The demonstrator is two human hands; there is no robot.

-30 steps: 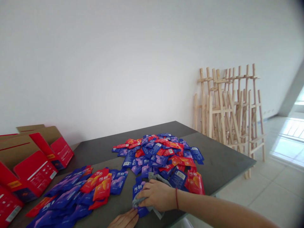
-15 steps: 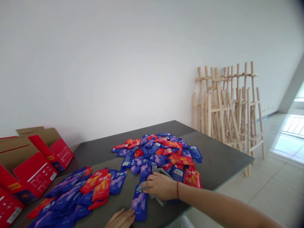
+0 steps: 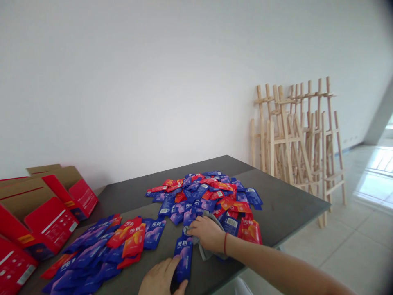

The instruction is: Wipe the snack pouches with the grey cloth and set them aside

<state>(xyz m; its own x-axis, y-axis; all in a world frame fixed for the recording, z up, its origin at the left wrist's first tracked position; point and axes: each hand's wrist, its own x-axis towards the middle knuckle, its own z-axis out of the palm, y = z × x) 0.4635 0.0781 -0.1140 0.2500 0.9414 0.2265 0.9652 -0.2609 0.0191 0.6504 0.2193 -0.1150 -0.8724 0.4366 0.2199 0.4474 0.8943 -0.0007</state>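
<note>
A blue-purple pouch [image 3: 185, 257] with a fruit picture lies flat on the dark table, its top pointing away from me. My left hand [image 3: 161, 277] closes on its lower left side, thumb near the bottom edge and fingers on the left side. Bunched under my right hand [image 3: 208, 234] is a grey cloth [image 3: 202, 250], held in curled fingers just beyond that pouch. The cloth rests against a large heap of red and blue pouches [image 3: 204, 190]. Part of the cloth is hidden by the hand.
A second pile of pouches [image 3: 98, 256] lies to the left. Open red cardboard boxes [image 3: 52, 221] stand along the left side of the dark table [image 3: 294, 200]. Several wooden easels [image 3: 287, 139] lean at the white wall beyond the table's right corner.
My left hand has moved from beside the pouch onto its lower part and gripped it. My right hand has shifted slightly up and right with the cloth, uncovering the pouch's top.
</note>
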